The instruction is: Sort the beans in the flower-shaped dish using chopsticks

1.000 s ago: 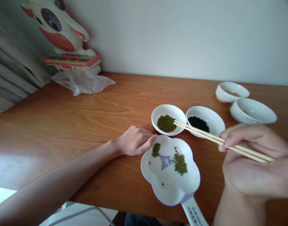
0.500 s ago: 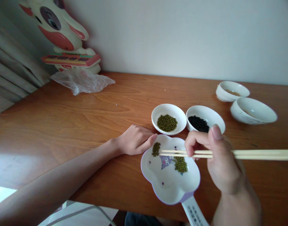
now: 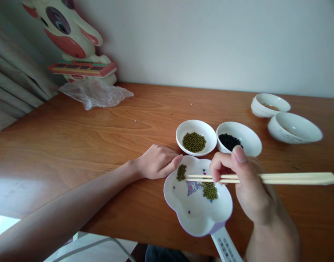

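My left hand [image 3: 158,162] lies on the table at the left rim of a white, flower-shaped dish [image 3: 195,213] with a purple edge and a handle. Its thumb overlaps the rim; the fingers are curled and partly hidden. In my right hand [image 3: 249,185] is a pair of wooden chopsticks [image 3: 292,178], held level over the dish. Their tips are close together, beside a small heap of green mung beans [image 3: 181,172] at the dish's upper left. A second heap of mung beans [image 3: 210,190] lies right of the printed cartoon figure, just below the chopsticks.
Behind the dish stand a white bowl of mung beans [image 3: 194,142] and a white bowl of black beans [image 3: 249,143]. Two more white bowls, a rear bowl [image 3: 258,108] and a nearer bowl [image 3: 306,134], are farther right. A plastic bag [image 3: 97,96] lies before a cow-shaped toy keyboard [image 3: 83,69].
My right hand has shifted slightly left, and the chopsticks' back end now shows at the right. Their tips stay beside the left heap. My left hand and the dish look unmoved.
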`<state>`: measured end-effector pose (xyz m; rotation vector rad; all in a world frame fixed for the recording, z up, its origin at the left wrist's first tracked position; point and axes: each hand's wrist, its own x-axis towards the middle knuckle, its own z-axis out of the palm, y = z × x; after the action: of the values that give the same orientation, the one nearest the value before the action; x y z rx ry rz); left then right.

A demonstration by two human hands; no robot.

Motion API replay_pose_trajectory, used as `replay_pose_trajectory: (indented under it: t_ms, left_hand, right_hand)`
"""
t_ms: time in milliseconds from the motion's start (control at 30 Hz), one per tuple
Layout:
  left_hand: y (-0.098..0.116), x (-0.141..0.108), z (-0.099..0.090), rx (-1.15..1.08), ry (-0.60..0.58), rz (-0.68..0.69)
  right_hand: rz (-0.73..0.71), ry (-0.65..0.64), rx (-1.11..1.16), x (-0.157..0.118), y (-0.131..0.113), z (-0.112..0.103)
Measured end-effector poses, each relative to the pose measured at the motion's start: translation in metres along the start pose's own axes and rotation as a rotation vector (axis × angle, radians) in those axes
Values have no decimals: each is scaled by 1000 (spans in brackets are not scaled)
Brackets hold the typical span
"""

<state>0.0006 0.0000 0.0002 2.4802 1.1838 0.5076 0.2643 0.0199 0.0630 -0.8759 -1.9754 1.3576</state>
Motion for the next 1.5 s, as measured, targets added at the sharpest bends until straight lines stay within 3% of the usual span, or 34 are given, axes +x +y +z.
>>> replay_pose_trajectory:
  t_ms: [300,733,867,1033,1067,1133,1200,1233,1367,1500]
  left_hand:
    - [-1,0,1,9,-5,0]
    - [-1,-1,0,9,-6,-1]
    - [-1,-1,1,15,14,8]
    - [-1,-1,1,26,20,5]
    - [-1,-1,1,27,19,5]
    - [-1,-1,1,25,14,4]
    - [-1,-1,1,22,9,4]
    - [-1,-1,1,21,9,4]
    - [-1,0,1,23,22,12]
    - [-1,-1,1,22,14,13]
  right_hand:
    - [-28,-11,-21,0,-1,2]
    - [-88,134,3,-1,-3,-3]
    - [-161,404,43,-8,-11,-10]
    - [-505,764,-3,-6,-3,-15]
    - [-510,828,-22,-4,-2,-13]
    - [-297,854,-57,0,-1,-9]
    - [-110,804,-76,2,-1,-6]
    - [-83,768,-86,1,-2,-6]
    - [-148,582,-159,-9,-5,-16]
    - [-93,268,-153,-14,-15,-16]
